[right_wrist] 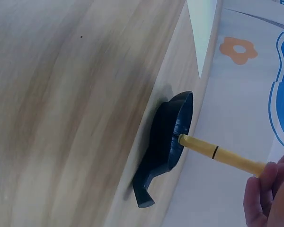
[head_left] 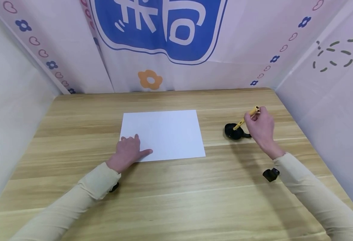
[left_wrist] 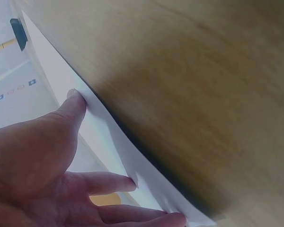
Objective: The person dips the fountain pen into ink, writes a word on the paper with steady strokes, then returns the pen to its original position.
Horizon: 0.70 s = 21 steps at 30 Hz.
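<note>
A blank white sheet of paper (head_left: 170, 134) lies on the wooden table. My left hand (head_left: 128, 150) rests on its lower left corner, thumb spread out along the near edge. In the left wrist view, the fingertips (left_wrist: 128, 183) touch the paper and its near edge stands slightly off the wood. My right hand (head_left: 261, 129) pinches a yellow bamboo-style brush (head_left: 246, 117) with a dark ring, tilted. Its lower end reaches into a black lobed dish (right_wrist: 162, 132) with a curved stem; whatever tip it has is hidden inside the dish.
The wooden table (head_left: 170, 197) runs back to a printed white backdrop (head_left: 179, 75) with a blue emblem. White side panels (head_left: 324, 90) stand left and right. A black wrist device (head_left: 271, 174) shows beside the right sleeve.
</note>
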Tool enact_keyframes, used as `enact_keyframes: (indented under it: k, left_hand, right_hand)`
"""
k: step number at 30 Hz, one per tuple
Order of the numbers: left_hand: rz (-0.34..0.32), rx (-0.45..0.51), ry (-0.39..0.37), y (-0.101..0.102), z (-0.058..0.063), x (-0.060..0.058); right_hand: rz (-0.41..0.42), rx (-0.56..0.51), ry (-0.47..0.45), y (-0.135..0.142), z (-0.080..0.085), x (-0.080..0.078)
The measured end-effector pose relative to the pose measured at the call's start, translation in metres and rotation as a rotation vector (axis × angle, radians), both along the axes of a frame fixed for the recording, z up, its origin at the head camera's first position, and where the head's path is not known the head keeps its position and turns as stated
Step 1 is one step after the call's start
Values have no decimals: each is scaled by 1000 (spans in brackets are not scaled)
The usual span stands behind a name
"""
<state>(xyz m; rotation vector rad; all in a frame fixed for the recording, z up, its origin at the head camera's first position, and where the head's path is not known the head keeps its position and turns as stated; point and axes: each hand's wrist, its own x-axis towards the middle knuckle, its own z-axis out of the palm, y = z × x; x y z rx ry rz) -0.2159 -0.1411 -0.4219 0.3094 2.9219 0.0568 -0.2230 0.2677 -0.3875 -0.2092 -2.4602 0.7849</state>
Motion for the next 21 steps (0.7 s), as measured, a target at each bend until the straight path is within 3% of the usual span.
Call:
enact_keyframes:
  k: [10,21]
  left_hand:
    - [-7,-9,3,-1,-1,-1]
    - [-6,-12,3,-2,-1,-1]
  right_hand:
    - [68,-152,-38,0,-7,-3]
    - [101,-226,-117,-4,-24,-7]
